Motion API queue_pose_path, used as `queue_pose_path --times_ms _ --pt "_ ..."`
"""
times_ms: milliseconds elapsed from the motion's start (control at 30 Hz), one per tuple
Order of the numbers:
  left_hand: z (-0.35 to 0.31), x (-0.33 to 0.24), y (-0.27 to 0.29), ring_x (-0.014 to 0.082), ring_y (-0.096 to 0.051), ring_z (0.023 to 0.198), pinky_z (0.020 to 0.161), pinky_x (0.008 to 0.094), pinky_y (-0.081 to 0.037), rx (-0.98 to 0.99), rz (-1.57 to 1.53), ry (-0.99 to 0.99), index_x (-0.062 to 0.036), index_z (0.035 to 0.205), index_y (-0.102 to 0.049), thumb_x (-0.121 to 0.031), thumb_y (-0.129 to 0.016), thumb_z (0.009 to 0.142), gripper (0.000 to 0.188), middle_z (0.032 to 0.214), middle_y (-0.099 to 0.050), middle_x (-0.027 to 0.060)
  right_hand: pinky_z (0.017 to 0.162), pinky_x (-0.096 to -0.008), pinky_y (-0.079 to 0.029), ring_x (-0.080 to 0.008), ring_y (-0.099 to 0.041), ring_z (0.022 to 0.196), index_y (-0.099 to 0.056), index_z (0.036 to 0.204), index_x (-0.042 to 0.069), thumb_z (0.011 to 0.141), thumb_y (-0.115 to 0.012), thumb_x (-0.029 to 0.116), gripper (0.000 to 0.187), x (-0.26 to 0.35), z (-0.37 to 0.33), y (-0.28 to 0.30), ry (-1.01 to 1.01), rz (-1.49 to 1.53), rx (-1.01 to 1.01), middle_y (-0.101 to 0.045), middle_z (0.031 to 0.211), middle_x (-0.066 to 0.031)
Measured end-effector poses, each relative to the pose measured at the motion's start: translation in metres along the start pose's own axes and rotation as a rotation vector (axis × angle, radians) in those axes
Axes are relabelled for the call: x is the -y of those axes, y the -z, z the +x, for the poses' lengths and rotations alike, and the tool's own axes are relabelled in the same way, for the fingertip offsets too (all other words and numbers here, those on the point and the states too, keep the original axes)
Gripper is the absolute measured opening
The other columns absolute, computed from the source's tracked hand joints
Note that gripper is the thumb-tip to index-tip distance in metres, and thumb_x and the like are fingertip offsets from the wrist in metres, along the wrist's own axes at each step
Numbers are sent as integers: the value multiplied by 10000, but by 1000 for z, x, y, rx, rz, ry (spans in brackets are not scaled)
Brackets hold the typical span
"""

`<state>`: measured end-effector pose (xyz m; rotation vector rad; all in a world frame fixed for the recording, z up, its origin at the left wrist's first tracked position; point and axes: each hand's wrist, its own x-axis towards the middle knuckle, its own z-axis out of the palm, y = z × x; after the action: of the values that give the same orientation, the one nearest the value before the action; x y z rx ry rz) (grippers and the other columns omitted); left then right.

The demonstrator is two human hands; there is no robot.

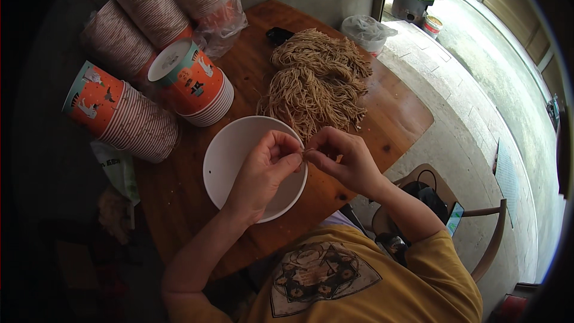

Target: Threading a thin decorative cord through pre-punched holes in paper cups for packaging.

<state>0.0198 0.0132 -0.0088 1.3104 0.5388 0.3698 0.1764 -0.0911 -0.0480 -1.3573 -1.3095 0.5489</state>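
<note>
Over the right rim of a white bowl (225, 149), my two hands meet at the fingertips. My left hand (266, 164) is closed in a pinch, and my right hand (342, 157) pinches from the other side. Between the fingertips shows a small brownish bit, too small to name. Just beyond the hands lies a heap of tan, noodle-like strands (317, 81) in loose bundles. A dark speck sits on the bowl's inner left wall; the hands and left forearm hide part of its inside.
Stacked orange-and-green paper tubs (200, 84) stand on the wooden table (400, 107), with another stack (113, 107) tilted at left. Plastic-wrapped stacks (152, 6) lean behind. A bagged tub (366, 31) is at the far edge. A wooden chair (493, 239) holds a black bag and phone.
</note>
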Motion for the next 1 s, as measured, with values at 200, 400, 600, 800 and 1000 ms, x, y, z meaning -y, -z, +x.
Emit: queue_pose_path --times_ms 200,400,600,800,1000 --pt "0 8 -1 83 -541 886 819 245 -460 -16 240 -140 -30 1024 -485 -27 -588 885 173 949 -553 18 518 -198 -412 -14 -484 596 -586 909 54 888 -654 179 145 -5 -6 -10 -239 253 -32 -548 673 52" --pt "0 9 -2 93 -554 842 773 258 -474 -44 391 -190 -26 1011 -485 -31 -588 877 169 897 -558 26 513 -181 -393 -7 -470 599 -584 902 59 894 -650 176 134 -6 -9 -14 -285 361 -48 -550 691 59" --pt "-6 1 -10 132 -572 775 695 286 -482 -138 743 -224 -16 966 -494 -12 -575 845 145 849 -562 66 556 -164 -419 -4 -516 649 -560 920 44 904 -641 152 136 -10 -12 -11 -217 269 -1 -576 760 38" --pt "-6 4 -6 124 -559 734 669 283 -479 -162 995 -457 -13 920 -519 22 -548 816 113 844 -551 55 585 -180 -435 -12 -529 661 -564 917 26 897 -650 139 143 -9 -11 -11 -182 239 20 -582 756 32" --pt "-4 -2 -1 100 -534 778 717 264 -458 -39 606 -227 -23 900 -512 -8 -539 834 73 841 -535 31 586 -191 -443 -20 -541 661 -566 913 22 886 -661 129 146 -6 -12 -10 -140 198 34 -587 746 18"
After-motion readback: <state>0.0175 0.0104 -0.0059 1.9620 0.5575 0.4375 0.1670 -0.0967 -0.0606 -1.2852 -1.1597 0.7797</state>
